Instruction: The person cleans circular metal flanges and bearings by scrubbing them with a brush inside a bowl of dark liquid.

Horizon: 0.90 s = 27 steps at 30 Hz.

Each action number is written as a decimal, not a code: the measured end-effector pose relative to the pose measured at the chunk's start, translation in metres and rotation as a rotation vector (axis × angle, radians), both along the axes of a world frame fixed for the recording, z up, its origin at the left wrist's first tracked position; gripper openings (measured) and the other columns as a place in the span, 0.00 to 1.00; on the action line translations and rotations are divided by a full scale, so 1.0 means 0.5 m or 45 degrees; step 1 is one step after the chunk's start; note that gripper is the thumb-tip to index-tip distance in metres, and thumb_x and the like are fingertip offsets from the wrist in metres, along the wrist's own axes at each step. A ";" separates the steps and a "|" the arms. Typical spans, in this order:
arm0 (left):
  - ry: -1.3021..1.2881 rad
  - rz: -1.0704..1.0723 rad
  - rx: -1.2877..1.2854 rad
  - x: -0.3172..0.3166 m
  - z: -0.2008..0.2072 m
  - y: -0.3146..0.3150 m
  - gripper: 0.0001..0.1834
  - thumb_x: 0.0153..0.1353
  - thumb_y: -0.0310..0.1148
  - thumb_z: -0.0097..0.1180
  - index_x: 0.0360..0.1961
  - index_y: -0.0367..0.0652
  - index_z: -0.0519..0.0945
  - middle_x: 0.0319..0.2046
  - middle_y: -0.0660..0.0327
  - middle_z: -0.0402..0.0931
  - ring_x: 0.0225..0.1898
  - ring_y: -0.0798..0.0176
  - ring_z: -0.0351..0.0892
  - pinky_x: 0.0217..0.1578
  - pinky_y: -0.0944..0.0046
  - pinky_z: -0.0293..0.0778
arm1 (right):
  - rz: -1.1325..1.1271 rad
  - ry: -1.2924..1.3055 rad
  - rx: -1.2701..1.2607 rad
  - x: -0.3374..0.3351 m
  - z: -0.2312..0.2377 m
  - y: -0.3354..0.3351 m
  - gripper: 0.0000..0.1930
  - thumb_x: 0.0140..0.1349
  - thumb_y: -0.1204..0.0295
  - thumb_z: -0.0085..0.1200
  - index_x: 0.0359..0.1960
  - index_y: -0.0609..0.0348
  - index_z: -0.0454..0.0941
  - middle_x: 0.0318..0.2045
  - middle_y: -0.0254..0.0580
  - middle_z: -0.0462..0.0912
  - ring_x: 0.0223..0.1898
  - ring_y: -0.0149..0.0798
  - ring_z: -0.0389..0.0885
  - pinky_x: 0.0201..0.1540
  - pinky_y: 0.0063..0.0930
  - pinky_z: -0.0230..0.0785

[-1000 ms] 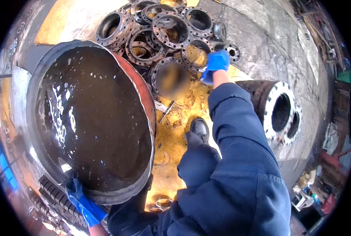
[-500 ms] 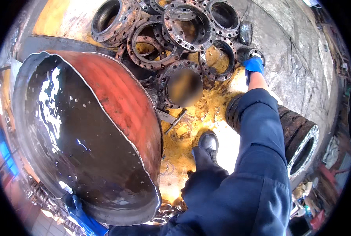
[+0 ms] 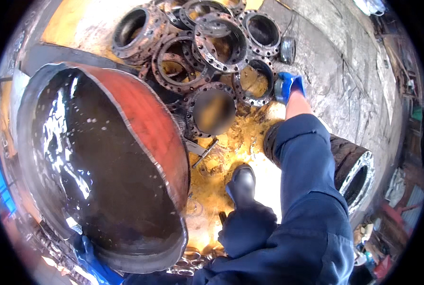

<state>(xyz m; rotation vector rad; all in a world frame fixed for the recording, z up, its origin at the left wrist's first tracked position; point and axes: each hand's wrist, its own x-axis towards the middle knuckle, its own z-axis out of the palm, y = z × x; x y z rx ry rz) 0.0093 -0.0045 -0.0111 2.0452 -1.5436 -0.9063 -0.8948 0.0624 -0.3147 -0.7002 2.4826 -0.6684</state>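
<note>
A large dished metal basin (image 3: 140, 126), orange-red outside with a ragged rim, fills the left side and holds dark, shiny liquid. My left hand (image 3: 88, 256), in a blue glove, is closed on its near-left rim, beside a small bright patch. My right arm reaches far ahead. In a blue glove stained dark at the fingers, my right hand (image 3: 289, 88) is closed next to the right edge of a bolt-holed flange (image 3: 255, 78). Whatever its fingers hold is hidden from view. A short dark metal cylinder (image 3: 288, 50) lies just beyond that hand.
Several rusty flange rings (image 3: 221, 42) are piled ahead on the oily yellow floor (image 3: 216, 183). A thick flanged pipe (image 3: 350, 166) lies under my right forearm. A T-handled tool (image 3: 206, 152) rests beside the basin. Small metal rings (image 3: 188, 263) sit near my feet. Clutter lines the right side.
My right hand has drawn back toward me and left. The small round metal piece seen by it before no longer shows. My left hand stays on the basin rim; the whole view has shifted slightly.
</note>
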 end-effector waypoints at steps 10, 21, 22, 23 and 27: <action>-0.682 -0.047 -0.390 0.044 -0.013 0.008 0.21 0.63 0.41 0.72 0.53 0.41 0.87 0.42 0.53 0.90 0.42 0.56 0.90 0.48 0.57 0.84 | -0.894 -1.403 -0.679 0.270 0.165 -0.081 0.28 0.76 0.44 0.38 0.58 0.47 0.85 0.57 0.40 0.87 0.59 0.47 0.83 0.66 0.48 0.70; -0.830 0.024 -0.179 -0.027 0.013 0.006 0.19 0.62 0.43 0.62 0.52 0.48 0.86 0.48 0.49 0.88 0.52 0.40 0.86 0.54 0.43 0.81 | -0.092 -1.560 -0.957 0.620 0.800 -0.217 0.21 0.73 0.48 0.55 0.50 0.52 0.81 0.45 0.46 0.87 0.48 0.52 0.86 0.59 0.63 0.79; -0.781 0.011 -0.141 -0.039 0.010 -0.014 0.20 0.62 0.43 0.63 0.53 0.49 0.86 0.50 0.49 0.87 0.54 0.40 0.86 0.55 0.43 0.81 | 0.020 -1.642 -0.986 0.633 0.849 -0.223 0.20 0.72 0.50 0.58 0.50 0.52 0.81 0.45 0.47 0.86 0.48 0.53 0.86 0.60 0.64 0.78; -0.766 0.009 -0.082 -0.038 0.008 -0.015 0.20 0.62 0.42 0.63 0.54 0.50 0.86 0.51 0.48 0.87 0.55 0.40 0.85 0.56 0.43 0.81 | 0.129 -1.759 -0.984 0.651 0.871 -0.239 0.19 0.70 0.52 0.60 0.50 0.52 0.80 0.45 0.48 0.86 0.47 0.53 0.86 0.61 0.66 0.77; -0.765 0.028 -0.112 -0.001 -0.017 -0.002 0.18 0.62 0.45 0.65 0.50 0.47 0.85 0.49 0.49 0.87 0.54 0.42 0.86 0.56 0.44 0.80 | 0.370 -1.886 -0.625 0.847 0.896 -0.314 0.13 0.64 0.61 0.68 0.45 0.51 0.83 0.39 0.44 0.86 0.42 0.51 0.86 0.53 0.64 0.80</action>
